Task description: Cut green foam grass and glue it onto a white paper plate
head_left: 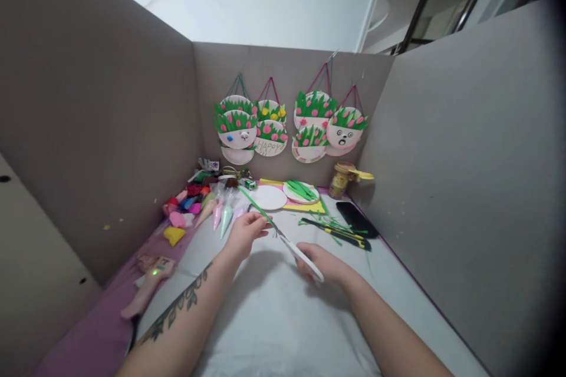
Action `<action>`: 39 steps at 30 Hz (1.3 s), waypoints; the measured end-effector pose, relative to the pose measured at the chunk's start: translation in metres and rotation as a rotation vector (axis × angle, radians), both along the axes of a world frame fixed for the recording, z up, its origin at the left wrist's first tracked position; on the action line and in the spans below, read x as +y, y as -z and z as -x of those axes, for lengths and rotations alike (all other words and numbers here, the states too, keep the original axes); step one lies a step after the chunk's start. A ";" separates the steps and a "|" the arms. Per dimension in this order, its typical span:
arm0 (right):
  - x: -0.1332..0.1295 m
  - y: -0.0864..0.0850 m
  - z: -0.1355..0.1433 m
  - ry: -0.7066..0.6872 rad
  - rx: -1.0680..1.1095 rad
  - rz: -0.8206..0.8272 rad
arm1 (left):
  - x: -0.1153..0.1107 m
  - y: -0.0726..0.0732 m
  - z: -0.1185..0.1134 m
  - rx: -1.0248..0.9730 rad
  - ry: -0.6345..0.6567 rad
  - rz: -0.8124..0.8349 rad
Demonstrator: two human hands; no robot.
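Left hand (247,233) pinches a green strip (255,205), right hand (328,263) grips white-handled scissors (297,251) in what looks like trimming; the next snip needs steady alignment

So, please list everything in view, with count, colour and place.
Wall: one, white, top.
Upright panels: three, grey, three sides.
Hanging flower plates: four groups, mostly white, back panel.
Round plates: two visible, white, far side.
Thin paper strips: several, green, on right plate.
Flat sheets: unclear, yellow and pink, under plates.
Conical bags: about four, pastel, left of plates.
Soft lumps: many, mixed colours, far left.
Pistol-shaped tool: one, pink, near left.
Cylindrical jar: one, yellowish, far right.
Rectangular slab: one, black, right.
Slim tools: unclear, black and yellow, right.
Thin clippings: many, green, beside tools.
Tabletop: one, white and purple, below.
Scissors: one, white handled, centre.
Narrow strip: one, green, centre.
Left hand: one, holding narrow strip.
Right hand: one, holding scissors.
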State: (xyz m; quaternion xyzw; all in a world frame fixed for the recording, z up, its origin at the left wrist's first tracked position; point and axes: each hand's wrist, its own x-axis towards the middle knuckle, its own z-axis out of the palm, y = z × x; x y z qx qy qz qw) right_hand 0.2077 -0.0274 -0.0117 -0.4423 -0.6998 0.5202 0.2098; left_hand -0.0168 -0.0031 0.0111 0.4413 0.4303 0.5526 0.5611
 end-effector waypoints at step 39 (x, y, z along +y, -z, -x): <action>0.006 0.011 0.040 0.523 0.255 -0.330 | -0.005 0.029 -0.025 0.317 0.133 -0.131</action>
